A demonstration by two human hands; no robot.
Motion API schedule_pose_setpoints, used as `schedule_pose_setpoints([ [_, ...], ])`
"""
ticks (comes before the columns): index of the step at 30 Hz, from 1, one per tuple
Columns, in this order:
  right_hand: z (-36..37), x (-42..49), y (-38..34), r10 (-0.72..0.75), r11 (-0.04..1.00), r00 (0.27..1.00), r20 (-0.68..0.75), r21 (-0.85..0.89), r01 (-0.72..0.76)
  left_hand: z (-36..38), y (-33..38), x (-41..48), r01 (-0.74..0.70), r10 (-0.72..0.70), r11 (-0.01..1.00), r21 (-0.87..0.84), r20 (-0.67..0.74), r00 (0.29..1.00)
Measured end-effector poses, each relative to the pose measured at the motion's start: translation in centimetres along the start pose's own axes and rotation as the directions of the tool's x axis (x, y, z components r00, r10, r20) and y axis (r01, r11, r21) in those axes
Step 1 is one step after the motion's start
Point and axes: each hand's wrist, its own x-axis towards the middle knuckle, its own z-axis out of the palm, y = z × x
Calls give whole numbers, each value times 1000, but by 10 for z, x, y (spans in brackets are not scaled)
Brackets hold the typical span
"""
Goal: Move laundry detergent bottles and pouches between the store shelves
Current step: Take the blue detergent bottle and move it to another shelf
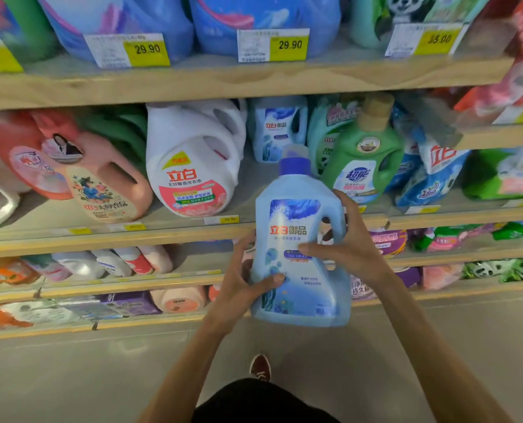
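Holding a pale-blue detergent bottle (297, 254) upright in mid-air, just in front of the middle shelf (162, 236) and resting on nothing; clasped from both sides, presumably to steady a heavy load; left hand (242, 288) curled round the lower flank, thumb pressed on the label; right hand (348, 242) gripping the handle side, fingers seemingly hooked behind it; beyond, a gap between white jug (193, 166) and green bottle (364, 154), with a matching blue bottle (277, 129) at the back; a plausible slot.

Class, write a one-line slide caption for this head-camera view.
Left hand and right hand grip a light-blue detergent bottle in front of wooden store shelves stocked with detergents.
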Motion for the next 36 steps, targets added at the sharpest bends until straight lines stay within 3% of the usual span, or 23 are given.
schedule_pose_setpoints([
  [5, -2, 51, 1, -38, 999, 999, 5, -4, 38, -9, 10, 49, -20, 20, 999, -39, -15, 1000],
  [18, -30, 169, -3, -144, 983, 983, 114, -102, 156, -16, 22, 165, -272, 287, 944, 187, -59, 956],
  [32, -20, 231, -5, -263, 936, 962, 68, -224, 272, -43, 46, 243, -380, 381, 874, 302, 60, 923],
  [36, -15, 238, -4, -265, 927, 961, 82, -253, 277, -46, 40, 245, -376, 392, 863, 336, 24, 920],
])
